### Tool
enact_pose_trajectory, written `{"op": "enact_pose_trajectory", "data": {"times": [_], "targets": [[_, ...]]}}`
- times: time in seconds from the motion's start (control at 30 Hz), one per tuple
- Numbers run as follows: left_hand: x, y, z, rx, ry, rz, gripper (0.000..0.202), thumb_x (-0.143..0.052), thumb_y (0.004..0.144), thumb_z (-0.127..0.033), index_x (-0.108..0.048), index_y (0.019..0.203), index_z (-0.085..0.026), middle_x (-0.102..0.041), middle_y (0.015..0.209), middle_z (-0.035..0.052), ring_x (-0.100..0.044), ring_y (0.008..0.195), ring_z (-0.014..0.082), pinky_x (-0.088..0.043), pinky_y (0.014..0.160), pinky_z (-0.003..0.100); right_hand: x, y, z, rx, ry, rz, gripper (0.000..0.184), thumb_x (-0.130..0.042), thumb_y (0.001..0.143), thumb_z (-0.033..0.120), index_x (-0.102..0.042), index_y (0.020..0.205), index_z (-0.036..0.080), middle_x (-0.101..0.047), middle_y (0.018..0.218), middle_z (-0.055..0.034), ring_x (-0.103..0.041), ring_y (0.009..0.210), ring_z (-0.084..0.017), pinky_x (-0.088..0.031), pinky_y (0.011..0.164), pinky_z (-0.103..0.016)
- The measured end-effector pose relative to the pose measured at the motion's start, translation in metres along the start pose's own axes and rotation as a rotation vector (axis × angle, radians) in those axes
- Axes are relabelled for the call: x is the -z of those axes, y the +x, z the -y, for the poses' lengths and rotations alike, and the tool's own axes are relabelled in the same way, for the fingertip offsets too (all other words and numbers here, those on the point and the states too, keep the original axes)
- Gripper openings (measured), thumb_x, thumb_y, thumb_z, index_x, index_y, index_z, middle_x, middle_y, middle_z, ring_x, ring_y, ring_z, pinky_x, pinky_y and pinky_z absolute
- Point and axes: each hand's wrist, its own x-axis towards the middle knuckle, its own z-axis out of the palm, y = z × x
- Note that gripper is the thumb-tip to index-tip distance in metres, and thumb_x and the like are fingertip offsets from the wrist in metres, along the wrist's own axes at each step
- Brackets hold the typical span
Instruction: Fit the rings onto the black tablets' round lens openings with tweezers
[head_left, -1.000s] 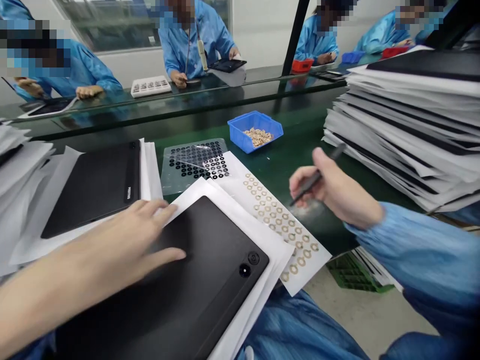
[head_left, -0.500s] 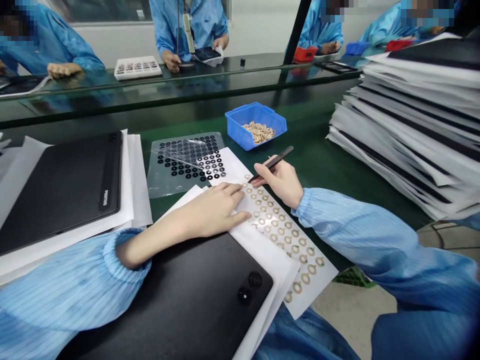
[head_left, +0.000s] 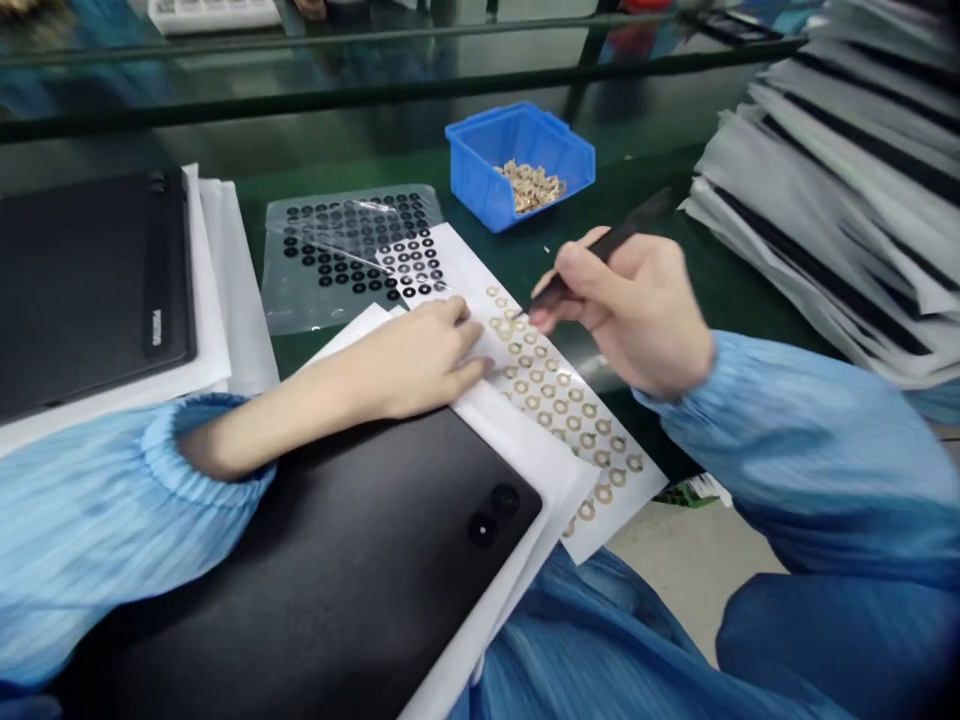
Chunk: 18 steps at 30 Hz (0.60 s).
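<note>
Black tweezers [head_left: 600,250] are gripped in my right hand [head_left: 637,310], raised over the sheet of ring stickers [head_left: 555,405]. Their tips point down-left near the upper rings; blur hides whether they hold one. My left hand [head_left: 420,360] lies flat with fingers stretched out, at the sheet's left edge. Below it lies a black tablet back [head_left: 315,560] with two round camera parts near its right corner, white paper beneath it. A clear sheet of black rings [head_left: 352,250] sits beyond my left hand, partly under plastic film.
A blue bin [head_left: 487,185] of small tan pieces stands behind the sticker sheet. Another tablet [head_left: 90,290] rests on paper at the left. A tall stack of papers and dark panels [head_left: 840,220] rises at the right. A white tray [head_left: 214,15] is at the back.
My right hand has lifted toward me and to the right with the tweezers, off the sheet. My left hand stays on the sheet. The view has tilted down.
</note>
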Motion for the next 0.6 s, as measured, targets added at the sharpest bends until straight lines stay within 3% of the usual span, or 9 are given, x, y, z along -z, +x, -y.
{"op": "enact_pose_trajectory", "data": {"times": [0.07, 0.17, 0.27, 0.33, 0.43, 0.6], "targets": [[0.004, -0.011, -0.004, -0.024, 0.029, -0.087, 0.039, -0.035, 0.097, -0.029, -0.062, 0.110, -0.005, -0.058, 0.117, 0.0177, -0.054, 0.114, 0.0286, -0.041, 0.102, 0.045, -0.008, -0.029, 0.018, -0.096, 0.016, 0.113, 0.031, -0.071, 0.079, 0.040, -0.053, 0.069, 0.016, -0.064, 0.057, -0.0006, -0.063, 0.047, -0.014, -0.054, 0.044, -0.025], [0.009, -0.048, -0.022, -0.060, 0.025, -0.237, 0.035, -0.034, 0.098, -0.025, -0.059, 0.116, -0.009, -0.058, 0.124, 0.0126, -0.049, 0.124, 0.0241, -0.038, 0.108, 0.036, -0.018, -0.070, 0.025, -0.225, 0.006, 0.167, 0.030, -0.065, 0.084, 0.042, -0.049, 0.075, 0.019, -0.060, 0.052, 0.0020, -0.061, 0.042, -0.014, -0.051, 0.038, -0.023], [0.005, -0.095, -0.046, -0.094, -0.006, -0.222, 0.033, -0.041, 0.096, -0.022, -0.051, 0.128, -0.018, -0.054, 0.131, 0.0044, -0.048, 0.125, 0.0153, -0.038, 0.108, 0.025, -0.025, -0.091, 0.014, -0.271, 0.032, 0.115, 0.030, -0.062, 0.086, 0.044, -0.046, 0.077, 0.020, -0.060, 0.050, 0.0034, -0.057, 0.038, -0.011, -0.048, 0.036, -0.021], [-0.004, -0.117, -0.059, -0.110, 0.046, -0.214, 0.038, -0.044, 0.095, -0.021, -0.047, 0.133, -0.024, -0.050, 0.135, 0.0034, -0.040, 0.133, 0.0190, -0.031, 0.115, 0.036, -0.027, -0.094, 0.005, -0.262, 0.056, 0.068, 0.027, -0.059, 0.088, 0.042, -0.045, 0.079, 0.021, -0.060, 0.048, 0.0041, -0.055, 0.035, -0.010, -0.046, 0.034, -0.020], [-0.018, -0.127, -0.074, -0.076, 0.097, -0.189, 0.039, -0.042, 0.097, -0.025, -0.047, 0.133, -0.036, -0.048, 0.137, 0.0025, -0.032, 0.139, 0.0296, -0.032, 0.109, 0.059, -0.027, -0.095, -0.002, -0.245, 0.067, 0.027, 0.024, -0.056, 0.090, 0.040, -0.045, 0.081, 0.021, -0.060, 0.047, 0.0045, -0.054, 0.034, -0.011, -0.045, 0.033, -0.019], [-0.029, -0.119, -0.077, -0.052, 0.134, -0.229, 0.033, -0.043, 0.097, -0.028, -0.054, 0.126, -0.039, -0.049, 0.133, 0.0037, -0.035, 0.135, 0.0344, -0.038, 0.101, 0.066, -0.028, -0.093, -0.002, -0.209, 0.072, 0.038, 0.025, -0.058, 0.089, 0.040, -0.046, 0.079, 0.021, -0.059, 0.046, 0.0046, -0.052, 0.032, -0.009, -0.043, 0.032, -0.018]]}}
